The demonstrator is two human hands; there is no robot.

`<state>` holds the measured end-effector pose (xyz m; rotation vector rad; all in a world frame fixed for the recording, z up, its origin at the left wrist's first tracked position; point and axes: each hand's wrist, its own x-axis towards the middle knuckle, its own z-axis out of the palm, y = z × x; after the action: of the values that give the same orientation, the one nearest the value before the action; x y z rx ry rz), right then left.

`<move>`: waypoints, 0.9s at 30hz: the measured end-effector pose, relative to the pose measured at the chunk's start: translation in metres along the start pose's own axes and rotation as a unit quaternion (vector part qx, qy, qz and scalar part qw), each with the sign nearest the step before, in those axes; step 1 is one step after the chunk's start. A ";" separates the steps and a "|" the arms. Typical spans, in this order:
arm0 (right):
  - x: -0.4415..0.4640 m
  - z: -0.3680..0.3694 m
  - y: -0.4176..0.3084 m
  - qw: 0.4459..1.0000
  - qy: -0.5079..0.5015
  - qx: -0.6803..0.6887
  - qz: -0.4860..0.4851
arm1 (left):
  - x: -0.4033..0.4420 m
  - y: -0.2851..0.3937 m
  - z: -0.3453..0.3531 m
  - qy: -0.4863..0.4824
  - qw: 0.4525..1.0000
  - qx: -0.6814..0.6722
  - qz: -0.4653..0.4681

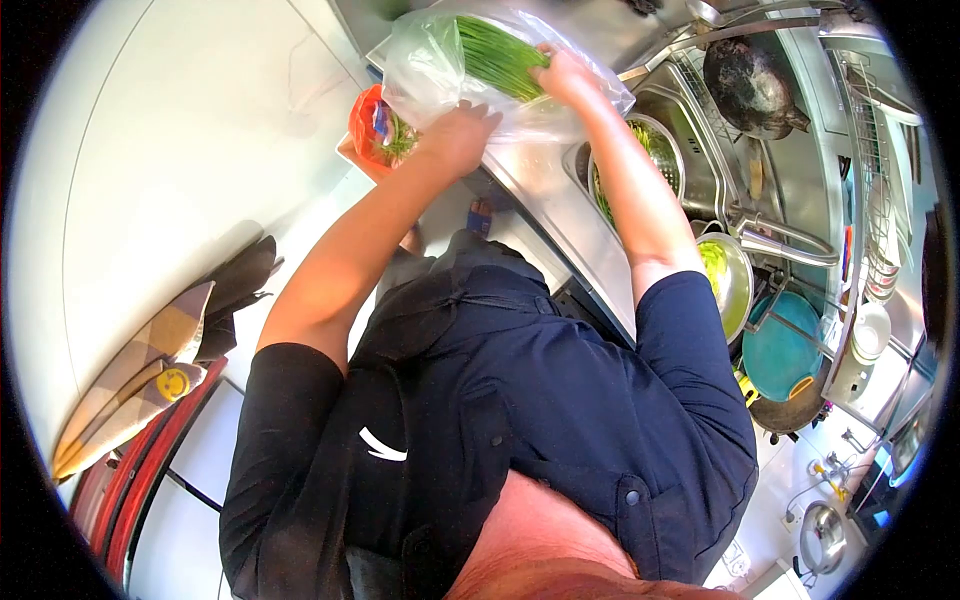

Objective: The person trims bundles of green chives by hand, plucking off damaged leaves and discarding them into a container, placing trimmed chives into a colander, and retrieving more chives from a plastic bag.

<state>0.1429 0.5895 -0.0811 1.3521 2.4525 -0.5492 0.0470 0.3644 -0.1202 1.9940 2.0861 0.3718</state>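
l hand (460, 137) on 1 bag (412, 65), grip unclr; r hand (568, 78) round 1 green bunch (497, 55)

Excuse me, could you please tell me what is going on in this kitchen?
A person is handling long, chive-like greens in a clear plastic bag at the counter. The right hand is at one end of the greens, and the left hand touches the bag's near side. To the right are a metal colander and a bowl, both with green vegetables inside.
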 end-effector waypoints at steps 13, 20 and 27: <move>0.007 0.003 0.015 0.983 -0.118 0.075 -0.119 | 0.003 0.005 -0.008 -0.033 0.999 0.036 -0.010; -0.009 -0.006 0.005 0.989 -0.083 0.019 -0.120 | 0.003 0.006 -0.009 -0.047 0.998 0.037 -0.012; -0.021 -0.023 -0.008 0.992 -0.046 0.058 -0.100 | 0.002 0.009 -0.009 -0.047 0.996 0.072 -0.003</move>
<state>0.1461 0.5805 -0.0500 1.0991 2.5306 -0.7930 0.0522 0.3668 -0.1092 2.0419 2.1143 0.1271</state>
